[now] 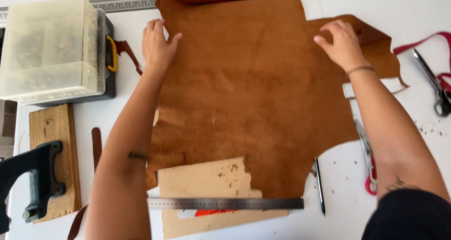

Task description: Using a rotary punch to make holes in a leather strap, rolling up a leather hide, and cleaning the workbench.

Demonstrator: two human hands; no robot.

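Observation:
A large brown suede leather hide (pixel 249 89) lies spread flat on the white table (pixel 413 14), its far edge folded over. My left hand (pixel 158 43) rests flat on the hide's far left edge, fingers apart. My right hand (pixel 340 43) presses on the hide's far right side, next to a folded flap. At the hide's near edge a tan cardboard pattern (pixel 206 181) lies on it, with a steel ruler (pixel 225 203) across the cardboard.
A translucent plastic organiser box (pixel 51 47) stands at the far left. A wooden block with a dark metal clamp (pixel 40 174) sits near left. A black pen (pixel 320 186), red-handled scissors (pixel 369 162), metal pliers (pixel 434 85) and a red strap (pixel 423 41) lie to the right.

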